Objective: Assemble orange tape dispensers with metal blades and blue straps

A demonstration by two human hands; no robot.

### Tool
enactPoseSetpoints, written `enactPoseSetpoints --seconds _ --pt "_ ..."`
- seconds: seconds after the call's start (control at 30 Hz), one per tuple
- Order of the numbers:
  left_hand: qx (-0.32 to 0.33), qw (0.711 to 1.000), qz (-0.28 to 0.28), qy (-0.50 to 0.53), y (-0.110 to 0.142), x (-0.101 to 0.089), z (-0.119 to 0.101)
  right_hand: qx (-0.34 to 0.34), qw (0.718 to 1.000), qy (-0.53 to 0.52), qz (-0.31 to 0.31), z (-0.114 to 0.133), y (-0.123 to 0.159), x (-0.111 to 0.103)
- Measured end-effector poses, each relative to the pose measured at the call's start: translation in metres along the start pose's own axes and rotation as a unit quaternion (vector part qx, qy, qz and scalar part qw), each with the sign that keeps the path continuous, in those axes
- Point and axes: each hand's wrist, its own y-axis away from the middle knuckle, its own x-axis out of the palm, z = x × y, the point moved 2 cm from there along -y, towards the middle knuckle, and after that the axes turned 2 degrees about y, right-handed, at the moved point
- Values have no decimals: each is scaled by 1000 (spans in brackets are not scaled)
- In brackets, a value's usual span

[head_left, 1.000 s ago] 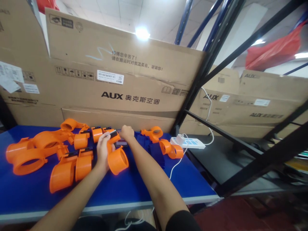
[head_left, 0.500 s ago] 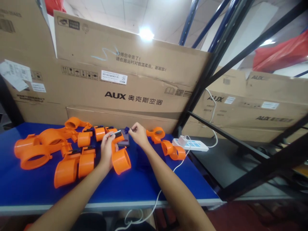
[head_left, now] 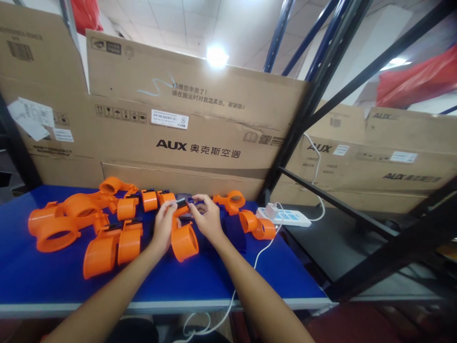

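Observation:
My left hand [head_left: 163,226] is closed around the handle of an orange tape dispenser [head_left: 184,244], whose round hub hangs toward me. A black piece with a pale strip [head_left: 181,203] sits at the dispenser's upper end. My right hand [head_left: 207,220] pinches a small dark blue part [head_left: 190,201] right beside that end; whether the two touch is hard to tell. Behind the hands lies a dark flat phone-like object [head_left: 186,216], partly covered. Left of my left hand stand orange dispensers with dark pieces on top, among them one nearby [head_left: 129,245].
More orange dispensers [head_left: 57,234] are heaped at the table's left, and others [head_left: 233,200] lie on the right. A dark blue object [head_left: 233,233] is beside my right wrist. A white power strip [head_left: 289,217] and its cable [head_left: 262,251] occupy the right. Cardboard boxes [head_left: 200,169] stand behind.
My right hand has brought the small dark blue part left and slightly down to the held dispenser. My left hand has shifted slightly right in view, with the dispenser in it.

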Motion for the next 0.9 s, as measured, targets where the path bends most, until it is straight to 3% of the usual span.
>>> enactPoseSetpoints --seconds 0.2,0.33,0.57,0.9 --pt "-5 1000 24 -4 2 2 -1 -65 997 26 19 10 4 -1" --pt "-6 999 43 -11 4 3 -3 -89 994 56 0 16 5 -2" --pt "-17 999 43 4 4 2 -4 -94 993 69 -20 19 8 -2" --pt "-18 999 42 6 1 0 -3 -69 996 15 59 13 5 -4"
